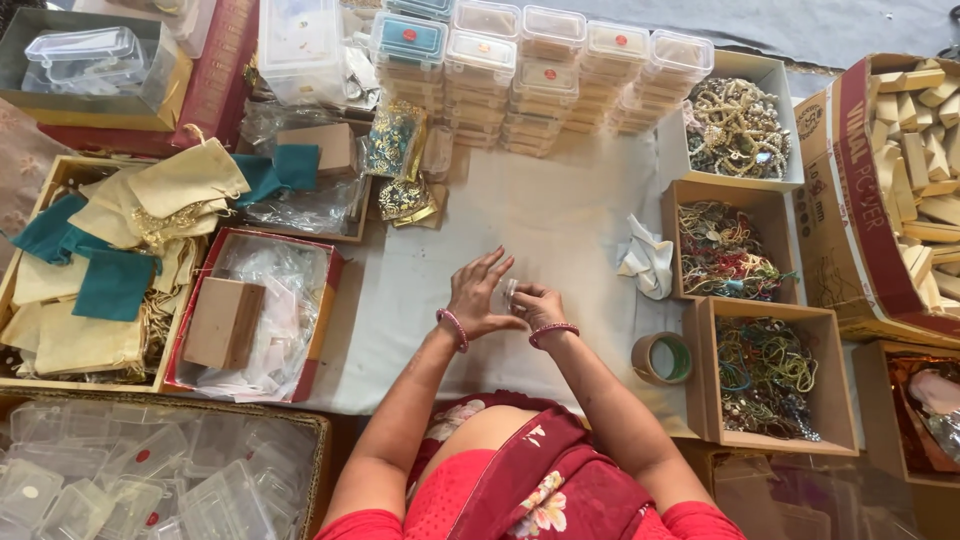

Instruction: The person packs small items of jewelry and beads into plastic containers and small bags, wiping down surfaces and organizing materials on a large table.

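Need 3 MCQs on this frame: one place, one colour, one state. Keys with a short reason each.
1. Where is the roll of tape?
A. beside the right forearm
B. on the stacked clear boxes
C. in the tray of pouches

2. What colour are the bangles on both wrists?
A. green
B. pink-red
C. black

3. What are the hands doing?
A. resting flat and apart
B. meeting at a small clear item
C. one inside a jewellery box

Key: 1 A, the roll lies on the white cloth by that arm. 2 B, both bands look pink-red. 3 B, the left hand and right hand come together around a small clear item.
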